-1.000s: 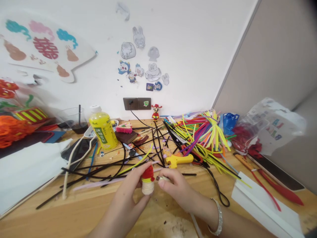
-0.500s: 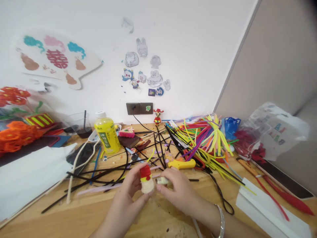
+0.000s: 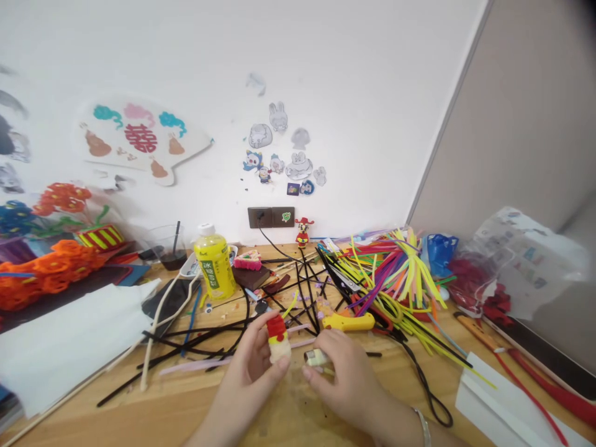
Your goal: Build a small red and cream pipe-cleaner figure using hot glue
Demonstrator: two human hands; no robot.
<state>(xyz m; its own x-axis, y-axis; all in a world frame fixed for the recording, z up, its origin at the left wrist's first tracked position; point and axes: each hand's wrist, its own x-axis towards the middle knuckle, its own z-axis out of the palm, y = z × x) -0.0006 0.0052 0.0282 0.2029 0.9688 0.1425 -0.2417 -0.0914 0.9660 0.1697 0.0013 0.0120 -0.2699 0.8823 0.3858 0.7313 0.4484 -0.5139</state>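
Observation:
My left hand [image 3: 254, 366] is closed around a small pipe-cleaner figure body [image 3: 278, 338], red on top, yellow in the middle and cream below. The piece is held between thumb and fingers, tilted a little. In my right hand [image 3: 342, 366] is a pale lighter [image 3: 316, 358], its metal end pointing left toward the figure body. A short gap separates the two, and I see no flame. Part of the lighter is hidden by my fingers. Just behind my right hand lies a yellow glue gun [image 3: 349, 321].
Black pipe cleaners [image 3: 205, 335] lie scattered across the wooden table [image 3: 153, 422]. A colourful pipe-cleaner bundle [image 3: 395, 267] is at the back right. A yellow drink bottle [image 3: 215, 264] stands left of centre, and a small red-hatted figure [image 3: 302, 233] stands by the wall. White paper [image 3: 69, 335] covers the left.
The view has swung left and slightly up, so things appear shifted right and down. The lighter has been lowered slightly from the figure body, and its metal end shows more.

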